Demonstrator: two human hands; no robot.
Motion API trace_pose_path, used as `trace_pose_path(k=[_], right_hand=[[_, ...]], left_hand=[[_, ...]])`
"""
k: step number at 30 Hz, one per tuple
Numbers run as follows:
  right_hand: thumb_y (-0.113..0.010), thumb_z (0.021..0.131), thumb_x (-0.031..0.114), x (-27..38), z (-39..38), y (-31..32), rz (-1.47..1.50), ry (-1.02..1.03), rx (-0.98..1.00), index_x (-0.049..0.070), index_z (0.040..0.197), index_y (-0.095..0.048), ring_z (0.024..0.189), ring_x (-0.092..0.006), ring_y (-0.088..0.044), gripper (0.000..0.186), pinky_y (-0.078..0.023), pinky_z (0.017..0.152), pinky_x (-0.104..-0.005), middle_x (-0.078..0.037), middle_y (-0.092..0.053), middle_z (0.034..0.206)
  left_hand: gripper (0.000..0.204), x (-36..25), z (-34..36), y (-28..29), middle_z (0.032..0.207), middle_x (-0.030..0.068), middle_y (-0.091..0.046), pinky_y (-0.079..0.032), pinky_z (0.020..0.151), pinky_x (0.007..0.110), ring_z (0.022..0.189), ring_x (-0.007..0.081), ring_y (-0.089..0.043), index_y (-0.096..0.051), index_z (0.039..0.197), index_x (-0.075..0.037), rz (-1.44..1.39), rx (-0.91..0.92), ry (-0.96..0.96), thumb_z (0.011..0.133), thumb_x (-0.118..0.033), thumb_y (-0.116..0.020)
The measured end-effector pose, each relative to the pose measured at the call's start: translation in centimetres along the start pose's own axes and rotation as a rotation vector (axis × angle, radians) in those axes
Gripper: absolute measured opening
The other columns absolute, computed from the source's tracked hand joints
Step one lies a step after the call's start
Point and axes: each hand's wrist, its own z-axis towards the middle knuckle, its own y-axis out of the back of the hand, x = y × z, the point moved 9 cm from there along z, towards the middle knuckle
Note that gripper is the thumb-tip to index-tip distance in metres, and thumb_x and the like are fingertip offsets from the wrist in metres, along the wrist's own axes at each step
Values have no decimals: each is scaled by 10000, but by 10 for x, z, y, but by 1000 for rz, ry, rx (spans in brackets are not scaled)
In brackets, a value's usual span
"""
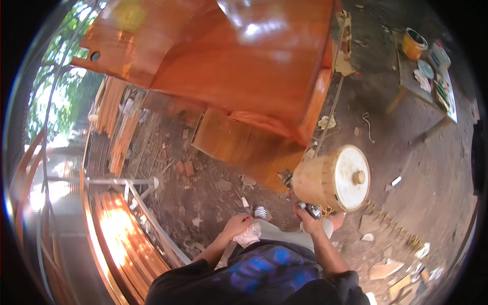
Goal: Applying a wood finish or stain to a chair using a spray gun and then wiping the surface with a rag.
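My right hand [308,219] is wrapped round the handle of a spray gun [315,209]. The gun carries a big cream-coloured cup [317,180] with a round white lid and a knob. Its nozzle end [285,177] is beside the corner of a brown wooden panel [239,145]. At my lap, my left hand [238,224] is closed on a crumpled white rag [248,236]. In front of me stands a large piece of wooden furniture [249,71] with a glossy orange-red finish. Part of the gun is hidden behind its cup.
A low table [414,84] at the far right bears an orange can [414,44], a bottle [439,56] and rags. A coiled yellow hose [396,226] lies on the littered dirt floor, lower right. Reddish boards [127,244] lie by a metal frame [152,213] at left.
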Motion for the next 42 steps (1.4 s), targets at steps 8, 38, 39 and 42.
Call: trace_pose_path(k=[8, 38, 39, 42], right_hand=[[-677, 918, 122, -67, 37, -287, 347, 141, -258, 44, 1064, -686, 591, -56, -452, 166, -339, 519, -247, 32, -567, 724], [-680, 932, 176, -31, 200, -362, 898, 793, -435, 56, 938, -610, 541, -157, -546, 139, -420, 471, -305, -44, -587, 766], [-681, 932, 185, -30, 197, -363, 879, 805, -403, 59, 929, -606, 537, -162, -548, 147, -423, 473, -307, -46, -588, 766], [-682, 931, 196, -37, 186, -365, 882, 743, -384, 63, 899, -600, 537, -171, -554, 160, -425, 473, -309, -51, -593, 766]], left_hand=[[390, 357, -81, 148, 986, 233, -709, -523, 836, 444, 973, 411, -680, -730, 1046, -53, 108, -127, 4, 946, -397, -577], [446, 704, -187, 149, 1073, 225, -733, -503, 918, 408, 1070, 343, -688, -725, 1095, 5, 192, 110, 188, 928, -386, -591], [446, 704, -187, 150, 1073, 225, -733, -503, 918, 408, 1070, 343, -688, -725, 1095, 5, 193, 112, 190, 928, -386, -591], [582, 708, -188, 144, 1184, 232, -686, -521, 957, 443, 1118, 393, -653, -648, 1286, -36, 187, 225, 211, 841, -406, -714]])
